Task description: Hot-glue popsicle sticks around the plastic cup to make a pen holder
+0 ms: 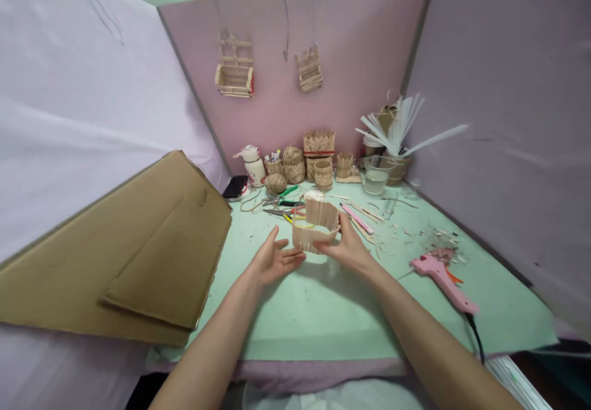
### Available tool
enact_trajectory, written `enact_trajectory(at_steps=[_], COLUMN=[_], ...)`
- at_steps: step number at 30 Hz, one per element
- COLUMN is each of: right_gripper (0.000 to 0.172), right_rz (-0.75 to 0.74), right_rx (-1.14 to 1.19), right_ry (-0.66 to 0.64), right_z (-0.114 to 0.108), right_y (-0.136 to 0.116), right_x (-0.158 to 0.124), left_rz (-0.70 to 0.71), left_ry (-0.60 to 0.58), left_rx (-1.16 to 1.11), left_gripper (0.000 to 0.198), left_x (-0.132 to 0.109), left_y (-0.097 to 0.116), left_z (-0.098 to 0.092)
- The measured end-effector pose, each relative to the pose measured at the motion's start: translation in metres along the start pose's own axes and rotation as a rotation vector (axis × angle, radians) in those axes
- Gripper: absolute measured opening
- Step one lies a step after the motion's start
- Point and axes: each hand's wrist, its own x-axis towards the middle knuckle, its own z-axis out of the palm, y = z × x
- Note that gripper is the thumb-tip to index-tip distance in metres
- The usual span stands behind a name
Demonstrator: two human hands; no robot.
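A curved band of pale wooden craft sticks [316,237], joined side by side into an open ring, is held up above the green tabletop. My right hand [346,247] grips its right side, thumb at the front and fingers around the edge. Just below its left side, my left hand [277,260] is spread, palm up, with the fingertips at the ring's lower edge. Behind the ring lie pliers with green and black handles [290,202] and scissors or cutters with yellow and red handles [289,218], partly hidden by it.
A pink glue gun [446,284] lies at the right, its cord running off the front edge. A pink craft knife [357,219] and wood scraps lie nearer. Cardboard sheets [152,256] lean at the left. Twine balls, a white bottle [253,167] and a water cup [376,179] line the back.
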Motion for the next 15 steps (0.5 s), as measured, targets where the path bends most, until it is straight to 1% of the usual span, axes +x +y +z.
enact_trajectory(at_steps=[2,4,5,6,8,9,10,13,15], right_gripper=[0.070,0.073,0.079,0.090,0.112,0.119,0.120,0.108,0.099], right_rz=[0.063,0.115,0.130,0.139,0.155,0.164,0.170,0.117,0.050], right_rx=[-0.043,-0.080,-0.097,-0.113,-0.147,-0.168,-0.190,-0.261,-0.319], right_ry=[-0.070,-0.176,-0.220,-0.250,-0.272,-0.272,-0.268,-0.214,-0.113], right_z=[-0.003,-0.005,-0.005,-0.005,-0.006,-0.007,-0.008,-0.010,-0.010], right_y=[0.003,0.007,0.009,0.013,0.020,0.024,0.028,0.038,0.044], right_x=[-0.001,-0.003,-0.004,-0.006,-0.010,-0.012,-0.014,-0.020,-0.023], left_rz=[0.184,0.397,0.486,0.569,0.621,0.628,0.628,0.598,0.554], left_ry=[0.195,0.360,0.443,0.521,0.630,0.685,0.740,0.886,0.940], left_rx=[0.149,0.339,0.449,0.584,0.670,0.715,0.769,0.941,1.049], left_gripper=[0.045,0.030,0.024,0.021,0.022,0.024,0.026,0.028,0.031], left_x=[0.001,0.006,0.011,0.017,0.033,0.043,0.054,0.090,0.115], left_y=[0.017,0.045,0.062,0.082,0.125,0.148,0.170,0.228,0.254], left_z=[-0.020,-0.034,-0.039,-0.042,-0.046,-0.048,-0.049,-0.057,-0.064])
